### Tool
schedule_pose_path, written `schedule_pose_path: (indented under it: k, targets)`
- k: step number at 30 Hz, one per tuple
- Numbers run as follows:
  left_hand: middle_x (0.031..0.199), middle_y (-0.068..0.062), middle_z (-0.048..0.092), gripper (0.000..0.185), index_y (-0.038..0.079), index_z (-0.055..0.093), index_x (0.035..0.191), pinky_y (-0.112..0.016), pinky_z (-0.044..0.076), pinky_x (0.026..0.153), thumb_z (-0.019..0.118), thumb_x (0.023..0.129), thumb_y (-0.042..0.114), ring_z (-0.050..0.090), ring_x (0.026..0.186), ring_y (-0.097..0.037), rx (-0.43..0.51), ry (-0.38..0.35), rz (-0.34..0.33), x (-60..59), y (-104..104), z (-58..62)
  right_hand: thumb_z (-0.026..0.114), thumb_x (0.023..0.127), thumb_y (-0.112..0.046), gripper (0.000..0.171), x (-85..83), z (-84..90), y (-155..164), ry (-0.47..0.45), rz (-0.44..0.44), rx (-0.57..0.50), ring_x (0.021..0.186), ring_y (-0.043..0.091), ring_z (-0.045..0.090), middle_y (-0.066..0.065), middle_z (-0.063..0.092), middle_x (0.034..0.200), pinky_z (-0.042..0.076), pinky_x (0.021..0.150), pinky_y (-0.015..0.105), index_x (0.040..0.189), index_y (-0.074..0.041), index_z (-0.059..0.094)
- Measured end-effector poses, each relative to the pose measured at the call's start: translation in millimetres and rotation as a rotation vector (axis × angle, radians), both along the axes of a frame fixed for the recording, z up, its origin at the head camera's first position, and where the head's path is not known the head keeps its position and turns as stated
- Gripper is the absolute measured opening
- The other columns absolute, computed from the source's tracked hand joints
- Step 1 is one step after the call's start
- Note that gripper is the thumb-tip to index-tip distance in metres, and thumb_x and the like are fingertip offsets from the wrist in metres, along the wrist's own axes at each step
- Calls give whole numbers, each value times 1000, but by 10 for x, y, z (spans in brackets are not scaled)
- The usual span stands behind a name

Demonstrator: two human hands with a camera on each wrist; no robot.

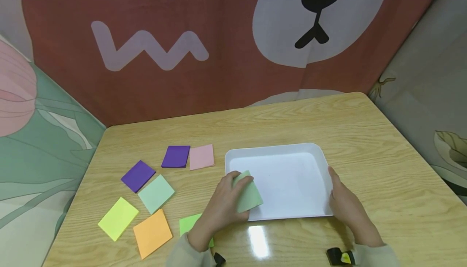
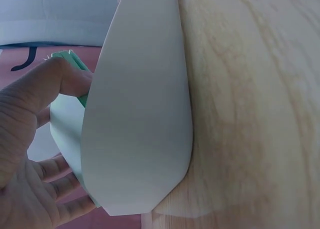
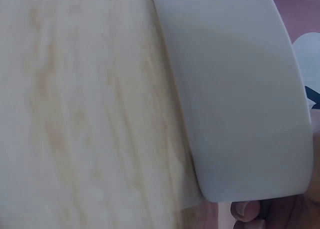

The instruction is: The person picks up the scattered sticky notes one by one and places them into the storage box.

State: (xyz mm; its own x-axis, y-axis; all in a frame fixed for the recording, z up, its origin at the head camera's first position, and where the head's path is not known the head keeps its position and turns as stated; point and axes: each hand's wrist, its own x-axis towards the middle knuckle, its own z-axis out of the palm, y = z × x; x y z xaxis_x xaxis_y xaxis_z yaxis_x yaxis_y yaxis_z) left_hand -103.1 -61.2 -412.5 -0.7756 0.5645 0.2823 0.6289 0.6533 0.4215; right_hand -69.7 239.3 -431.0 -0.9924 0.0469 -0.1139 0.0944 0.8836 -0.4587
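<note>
My left hand (image 1: 228, 200) grips a pale green sticky note pad (image 1: 250, 197), thumb on one side and fingers on the other. The pad is tilted over the left end of a shallow white tray (image 1: 288, 178). In the left wrist view the tray's outer wall (image 2: 140, 109) hides part of the pad (image 2: 67, 121). At the tray's right end, my right hand (image 1: 346, 206) holds the short side. Its fingertips (image 3: 245, 209) show beside the tray corner in the right wrist view, while the rest of that hand is mostly hidden behind the wall.
Left of the tray lie two purple pads (image 1: 176, 156) (image 1: 138, 176), a pink pad (image 1: 202, 156), a mint pad (image 1: 157, 194), a yellow pad (image 1: 118, 218) and an orange pad (image 1: 153, 233). A bright green pad (image 1: 189, 223) lies partly under my left forearm. A patterned curtain (image 1: 182, 88) hangs behind the table.
</note>
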Motion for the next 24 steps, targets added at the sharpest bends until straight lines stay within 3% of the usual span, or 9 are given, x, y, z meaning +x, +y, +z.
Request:
schedule_pose_path:
  k: [17, 24]
  targets:
    - [116, -15, 41, 77, 19, 44, 120, -40, 37, 83, 76, 51, 28, 41, 102, -25, -39, 21, -25, -21, 33, -67, 24, 87, 3, 50, -3, -15, 9, -1, 3, -8, 103, 48, 39, 39, 32, 119, 37, 77, 52, 133, 10, 4]
    - [116, -15, 40, 77, 19, 44, 121, -40, 36, 85, 76, 52, 28, 40, 103, -25, -51, 21, -32, -22, 36, -79, 26, 87, 4, 51, -11, -21, 16, 9, 8, 2, 99, 47, 44, 40, 33, 117, 39, 73, 50, 132, 10, 5]
